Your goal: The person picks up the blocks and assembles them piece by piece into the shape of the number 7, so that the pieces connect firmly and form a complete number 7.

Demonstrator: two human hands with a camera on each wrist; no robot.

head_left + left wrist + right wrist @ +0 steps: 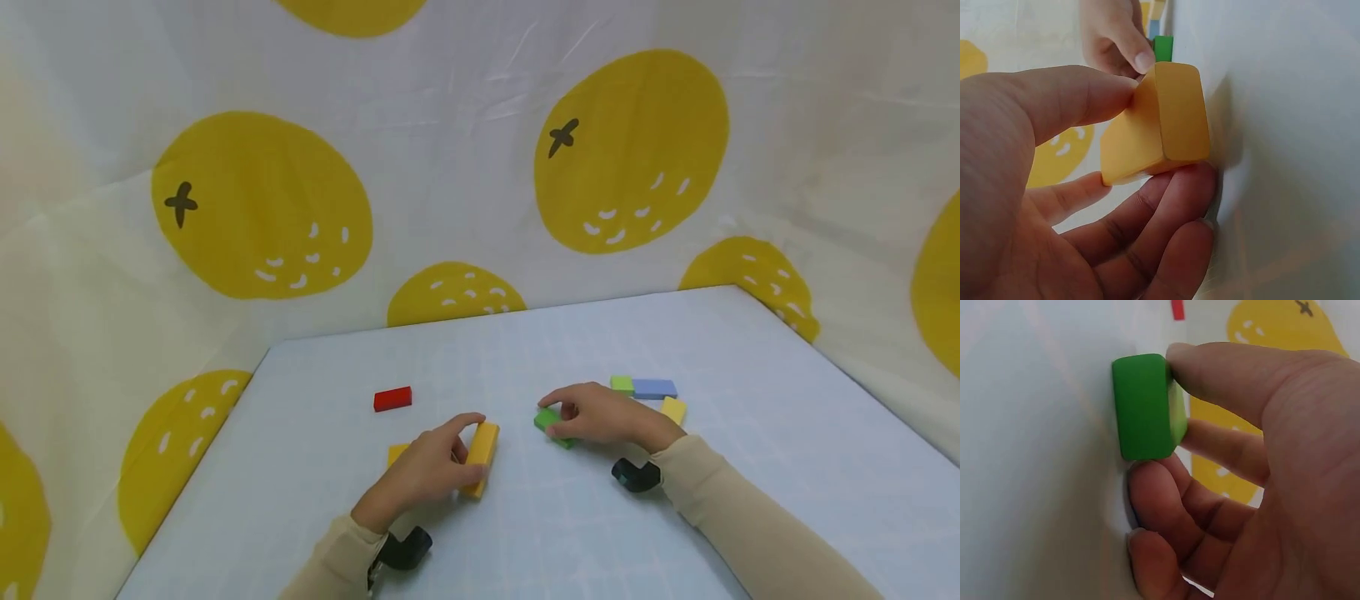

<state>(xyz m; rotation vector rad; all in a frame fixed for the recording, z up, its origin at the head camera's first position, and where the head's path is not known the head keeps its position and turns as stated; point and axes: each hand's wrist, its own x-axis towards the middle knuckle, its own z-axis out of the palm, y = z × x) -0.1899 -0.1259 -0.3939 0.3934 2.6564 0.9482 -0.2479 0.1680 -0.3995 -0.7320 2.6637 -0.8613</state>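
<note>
My left hand [431, 467] pinches a yellow-orange rectangular block [482, 460] between thumb and fingers. In the left wrist view the block's end face [1184, 112] points at the camera, and a shadow lies on the table beside it. To the right, my right hand [603, 414] grips a green rectangular block [553, 427] by its edges. The right wrist view has this green block [1141, 407] close against the table surface, thumb on one side and fingertips under the other. Whether either block touches the table I cannot tell.
A red block [393, 399] lies farther back on the left. Another yellow-orange block [397, 452] is partly hidden behind my left hand. Beyond my right hand lie a light green block [622, 384], a blue block [655, 389] and a pale yellow block [674, 409] on the white table [315, 417].
</note>
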